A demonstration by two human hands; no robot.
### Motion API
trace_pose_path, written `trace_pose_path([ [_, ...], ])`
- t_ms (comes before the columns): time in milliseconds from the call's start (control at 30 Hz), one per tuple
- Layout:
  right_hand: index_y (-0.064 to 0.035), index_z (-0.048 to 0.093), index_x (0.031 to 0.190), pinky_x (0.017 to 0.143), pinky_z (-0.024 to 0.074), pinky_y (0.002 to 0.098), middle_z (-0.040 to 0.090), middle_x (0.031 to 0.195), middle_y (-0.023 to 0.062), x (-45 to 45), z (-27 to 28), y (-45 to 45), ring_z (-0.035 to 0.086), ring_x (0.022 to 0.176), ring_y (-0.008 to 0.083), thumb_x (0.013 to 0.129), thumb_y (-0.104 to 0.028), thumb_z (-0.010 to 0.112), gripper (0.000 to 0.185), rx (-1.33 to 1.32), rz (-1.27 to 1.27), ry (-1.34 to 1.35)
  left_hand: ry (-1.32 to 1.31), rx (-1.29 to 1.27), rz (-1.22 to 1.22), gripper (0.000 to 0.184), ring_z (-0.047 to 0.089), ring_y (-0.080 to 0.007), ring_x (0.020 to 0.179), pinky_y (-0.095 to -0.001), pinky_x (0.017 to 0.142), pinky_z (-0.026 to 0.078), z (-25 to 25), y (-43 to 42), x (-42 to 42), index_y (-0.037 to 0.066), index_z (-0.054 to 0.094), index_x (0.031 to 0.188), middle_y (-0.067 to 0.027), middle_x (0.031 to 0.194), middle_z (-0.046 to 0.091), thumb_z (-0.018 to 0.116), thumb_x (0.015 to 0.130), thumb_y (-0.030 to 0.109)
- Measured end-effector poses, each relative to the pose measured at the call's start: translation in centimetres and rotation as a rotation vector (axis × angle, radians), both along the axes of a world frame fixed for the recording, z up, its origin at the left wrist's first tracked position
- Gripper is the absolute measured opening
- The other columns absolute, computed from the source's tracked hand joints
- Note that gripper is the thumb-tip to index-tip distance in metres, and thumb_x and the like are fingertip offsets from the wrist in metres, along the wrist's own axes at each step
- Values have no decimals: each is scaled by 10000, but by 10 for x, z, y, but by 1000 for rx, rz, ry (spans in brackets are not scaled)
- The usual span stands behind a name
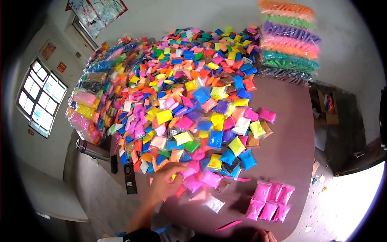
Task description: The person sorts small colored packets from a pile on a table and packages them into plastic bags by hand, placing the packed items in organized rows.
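Observation:
My left hand (166,182) reaches in at the near edge of a big heap of small coloured packets. Its bent fingers close on a pink packet (189,169), partly hidden by the fingers. More pink packets (211,179) and a white packet (213,203) lie just beside it. At the bottom edge only part of my right hand (266,235) shows, with its fingers curled; whatever they may hold is hidden. Above that hand, pink packets (268,201) lie in two neat rows of three. A thin pink strip (228,225) rests to its left, and another pink strip (237,179) lies farther up.
The heap (177,101) covers much of the brown table (282,133). Large bags (86,99) are stacked at its left, and bags of coloured strips (290,40) at the back right. A thermos (92,149) and a black device (130,178) are near the left edge.

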State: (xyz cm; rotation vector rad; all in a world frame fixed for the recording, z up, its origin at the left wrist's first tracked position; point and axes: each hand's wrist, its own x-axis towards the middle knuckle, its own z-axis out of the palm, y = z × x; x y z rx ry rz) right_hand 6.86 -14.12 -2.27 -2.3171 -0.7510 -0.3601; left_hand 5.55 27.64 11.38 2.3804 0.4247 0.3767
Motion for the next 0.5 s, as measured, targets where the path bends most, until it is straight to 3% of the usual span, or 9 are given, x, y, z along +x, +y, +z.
trace_pose_path([
  [67,-16,712,1138,609,578,379,724,924,144,1,0,3,701,713,315,945,-83,706,205,-7,3,-6,25,-15,-24,254,693,-301,1095,-384,938,567,-7,1,-8,44,720,1087,-108,1209,728,659,848,-14],
  [133,-16,712,1137,609,578,379,724,923,144,4,0,8,701,712,315,945,-82,705,203,-17,5,-10,98,27,-234,296,669,-309,1125,-397,967,551,-8,3,-14,68,720,1112,-94,1222,712,690,823,12],
  [267,-16,713,1135,608,577,378,723,920,144,12,-1,20,700,712,315,946,-82,704,200,-41,9,-25,88,67,-276,329,669,-297,1133,-400,973,544,7,8,-13,88,723,1133,-88,1225,706,764,807,115],
  [400,-16,714,1132,608,577,378,723,917,144,23,0,35,700,711,315,947,-81,703,196,-69,12,-34,15,9,-189,288,705,-288,1091,-365,941,562,23,29,7,62,738,1108,-115,1174,733,800,837,135],
  [500,-16,715,1131,608,577,378,722,915,145,30,-2,44,700,710,315,948,-81,702,194,-86,17,-37,-2,169,-114,263,734,-301,976,-374,848,579,23,59,41,38,723,1084,-135,1068,754,795,878,184],
])
